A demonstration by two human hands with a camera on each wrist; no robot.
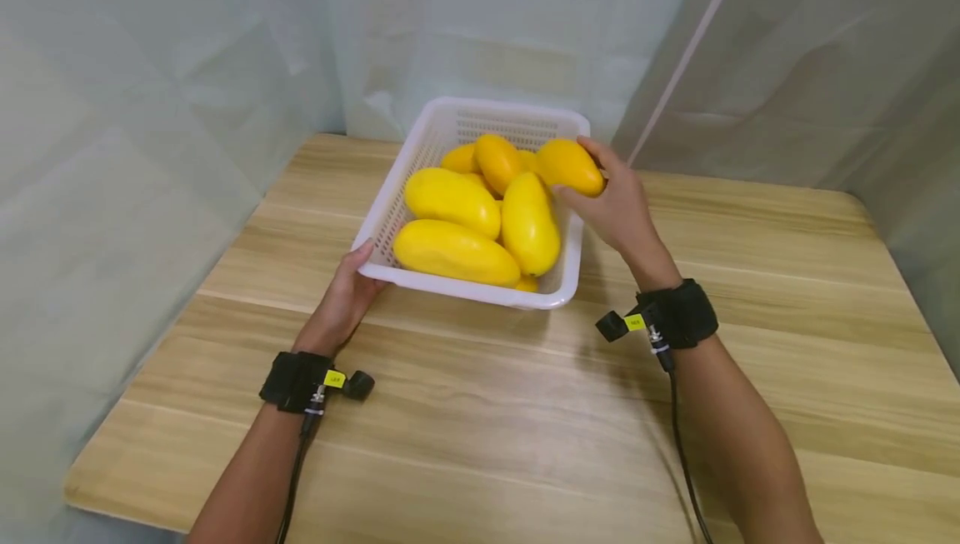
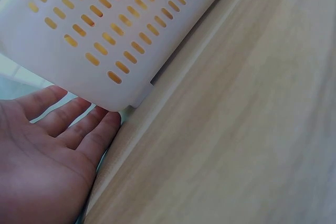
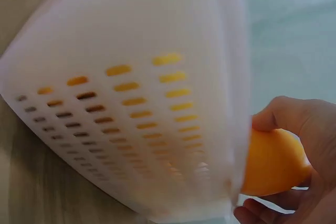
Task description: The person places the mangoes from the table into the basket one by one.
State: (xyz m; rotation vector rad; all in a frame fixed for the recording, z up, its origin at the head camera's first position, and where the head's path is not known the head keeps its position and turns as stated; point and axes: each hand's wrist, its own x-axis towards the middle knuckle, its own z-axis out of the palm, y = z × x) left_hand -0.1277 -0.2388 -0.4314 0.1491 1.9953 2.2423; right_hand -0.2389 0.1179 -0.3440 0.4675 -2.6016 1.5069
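Observation:
A white plastic basket [image 1: 480, 292] with slotted walls stands on the table, heaped with several yellow mangoes [image 1: 454, 252]. At its near left corner is my left hand [image 1: 351, 290], the thumb on the rim. The left wrist view shows the other fingers [image 2: 79, 124] fairly straight against the outside of the basket wall [image 2: 68, 66]. My right hand [image 1: 621, 202] holds an orange-yellow mango [image 1: 570, 166] at the far right rim, thumb on one side and fingers on the other. In the right wrist view this mango [image 3: 275, 161] shows at the rim between thumb and fingers.
The wooden table [image 1: 480, 411] ends near pale sheeting [image 1: 487, 36] hung behind it and on the left. Grey sheeting [image 1: 795, 94] hangs at the right. Each wrist wears a black strap [image 1: 678, 313] with a small camera, and a cable [image 1: 684, 452] runs back along each arm.

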